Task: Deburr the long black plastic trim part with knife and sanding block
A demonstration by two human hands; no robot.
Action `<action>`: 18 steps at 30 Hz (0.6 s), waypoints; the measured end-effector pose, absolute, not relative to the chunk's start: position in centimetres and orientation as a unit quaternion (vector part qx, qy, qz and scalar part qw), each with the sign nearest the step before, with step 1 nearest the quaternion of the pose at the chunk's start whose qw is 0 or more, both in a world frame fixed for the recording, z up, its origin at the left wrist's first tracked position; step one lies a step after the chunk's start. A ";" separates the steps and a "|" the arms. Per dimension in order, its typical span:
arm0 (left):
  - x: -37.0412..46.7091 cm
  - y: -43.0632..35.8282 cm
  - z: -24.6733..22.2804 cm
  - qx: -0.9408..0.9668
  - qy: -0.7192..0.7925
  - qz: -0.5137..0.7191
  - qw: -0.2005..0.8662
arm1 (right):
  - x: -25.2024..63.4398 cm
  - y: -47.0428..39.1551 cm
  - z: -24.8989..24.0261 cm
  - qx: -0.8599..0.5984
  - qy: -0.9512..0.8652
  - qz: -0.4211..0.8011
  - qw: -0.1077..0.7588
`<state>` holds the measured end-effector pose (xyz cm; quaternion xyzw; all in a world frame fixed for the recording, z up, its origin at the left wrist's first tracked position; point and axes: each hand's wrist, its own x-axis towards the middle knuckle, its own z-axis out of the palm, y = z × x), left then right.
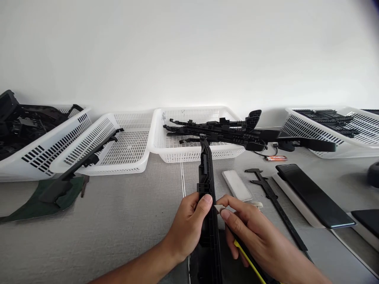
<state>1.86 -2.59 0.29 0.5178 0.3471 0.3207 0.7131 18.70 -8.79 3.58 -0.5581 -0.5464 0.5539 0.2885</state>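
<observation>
A long black plastic part (206, 165) stands lengthwise before me, its far end near the middle basket's front rim. Wrapped round it at mid-length, my left hand (189, 223) has its thumb on top. My right hand (251, 230) grips a yellow and black utility knife (250, 258). The knife's blade (219, 208) touches or nearly touches the part's right edge, just beside my left thumb. The lower end of the part runs out of view at the bottom.
Similar black parts lie across the middle white basket (177, 155). One part leans on the left basket (118, 170). A caliper (278, 205), a phone on a box (314, 193) and a white block (237, 185) lie to the right. Another basket (325, 148) stands behind.
</observation>
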 end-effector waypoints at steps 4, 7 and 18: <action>1.8 -2.7 0.2 0.515 0.350 0.320 0.714 | 18.8 -8.8 3.3 -0.562 -0.532 0.565 0.286; 1.8 -2.7 0.4 0.517 0.352 0.317 0.713 | 18.8 -8.8 3.1 -0.563 -0.525 0.568 0.291; 1.8 -2.5 0.4 0.518 0.339 0.316 0.719 | 19.4 -8.9 2.8 -0.551 -0.549 0.558 0.288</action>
